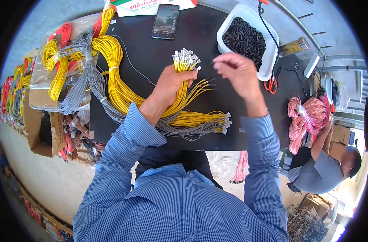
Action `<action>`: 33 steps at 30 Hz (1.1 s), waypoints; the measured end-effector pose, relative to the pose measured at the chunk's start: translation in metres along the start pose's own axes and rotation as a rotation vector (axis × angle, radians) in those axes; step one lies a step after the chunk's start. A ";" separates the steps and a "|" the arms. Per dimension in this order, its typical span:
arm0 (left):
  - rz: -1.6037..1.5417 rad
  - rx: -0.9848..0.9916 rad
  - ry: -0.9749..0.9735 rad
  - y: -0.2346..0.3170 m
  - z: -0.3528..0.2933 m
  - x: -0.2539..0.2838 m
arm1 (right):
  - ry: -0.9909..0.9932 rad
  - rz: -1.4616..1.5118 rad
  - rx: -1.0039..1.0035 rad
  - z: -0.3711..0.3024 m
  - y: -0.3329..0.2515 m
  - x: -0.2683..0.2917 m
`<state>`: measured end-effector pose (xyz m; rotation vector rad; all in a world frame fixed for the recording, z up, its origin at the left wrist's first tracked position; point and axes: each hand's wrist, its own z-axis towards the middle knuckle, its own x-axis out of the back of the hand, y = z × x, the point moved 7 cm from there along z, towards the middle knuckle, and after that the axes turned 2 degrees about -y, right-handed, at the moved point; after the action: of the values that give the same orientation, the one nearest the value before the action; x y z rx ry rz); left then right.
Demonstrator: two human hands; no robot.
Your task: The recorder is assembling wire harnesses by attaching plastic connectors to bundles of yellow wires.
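My left hand [170, 84] is closed round a bundle of yellow wires [190, 73], whose white connectors [186, 58] stick up above the fist. Several loose yellow wires with black-covered ends [210, 82] fan out to the right below that hand. My right hand [237, 70] is raised beside the connectors, thumb and fingers pinched together. A small black tube shows dark at its fingertips, apart from the bundle. More yellow wires [123, 86] and grey wires [111, 109] lie across the table, with connector ends [225, 122] near the front edge.
A white tub [224, 30] of short black tubes [244, 38] stands at the back right, by red-handled scissors [270, 84] and a jar [293, 47]. A phone [165, 22] lies at the back of the black table [200, 28]. Pink wire coils [309, 115] and another person [323, 165] are at right.
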<state>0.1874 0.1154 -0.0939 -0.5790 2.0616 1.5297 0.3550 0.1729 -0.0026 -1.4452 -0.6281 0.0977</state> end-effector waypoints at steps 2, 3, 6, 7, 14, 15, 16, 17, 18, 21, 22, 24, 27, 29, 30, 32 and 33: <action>-0.012 -0.003 -0.016 -0.001 0.003 -0.002 | 0.071 -0.006 0.047 -0.008 0.007 -0.011; -0.014 -0.001 -0.022 -0.001 0.003 -0.003 | 0.076 -0.008 0.041 -0.009 0.008 -0.013; -0.017 -0.004 -0.033 0.000 0.003 -0.004 | 0.076 -0.003 0.026 -0.009 0.013 -0.021; -0.018 -0.007 -0.039 0.000 0.003 -0.004 | 0.073 0.005 0.015 -0.008 0.014 -0.022; 0.061 -0.014 -0.045 -0.001 0.002 -0.006 | -0.018 0.054 -0.169 -0.002 0.007 -0.020; 0.086 -0.026 -0.042 0.000 0.001 -0.007 | -0.056 0.035 -0.215 0.001 0.008 -0.021; 0.112 -0.037 -0.039 0.000 0.000 -0.007 | -0.094 0.017 -0.262 0.002 0.009 -0.023; 0.112 -0.035 -0.037 -0.001 0.000 -0.006 | -0.095 0.018 -0.264 0.002 0.008 -0.024; 0.109 -0.037 -0.033 -0.001 0.001 -0.006 | -0.100 0.044 -0.274 0.002 0.007 -0.025; 0.121 -0.058 -0.031 -0.001 0.002 -0.006 | -0.110 0.047 -0.269 0.000 0.008 -0.025; 0.136 -0.076 -0.033 -0.001 0.001 -0.006 | -0.113 0.026 -0.254 -0.001 0.006 -0.025; 0.139 -0.076 -0.034 -0.002 0.002 -0.005 | -0.121 -0.005 -0.290 -0.002 0.005 -0.029; 0.145 -0.072 -0.047 0.000 0.001 -0.007 | -0.106 -0.051 -0.334 -0.006 0.006 -0.031; 0.148 -0.070 -0.059 0.001 0.002 -0.007 | -0.082 -0.066 -0.342 -0.009 0.007 -0.031; 0.110 -0.051 -0.058 0.001 0.003 -0.004 | -0.048 -0.106 -0.298 -0.011 0.008 -0.032; 0.072 -0.034 -0.057 -0.001 0.003 -0.001 | -0.016 -0.148 -0.254 -0.017 0.015 -0.037; 0.073 -0.020 -0.042 0.001 0.002 -0.002 | 0.116 -0.341 0.042 -0.020 0.000 -0.034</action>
<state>0.1889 0.1172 -0.0927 -0.4799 2.0590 1.5917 0.3357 0.1401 -0.0141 -1.2751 -0.7630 -0.2379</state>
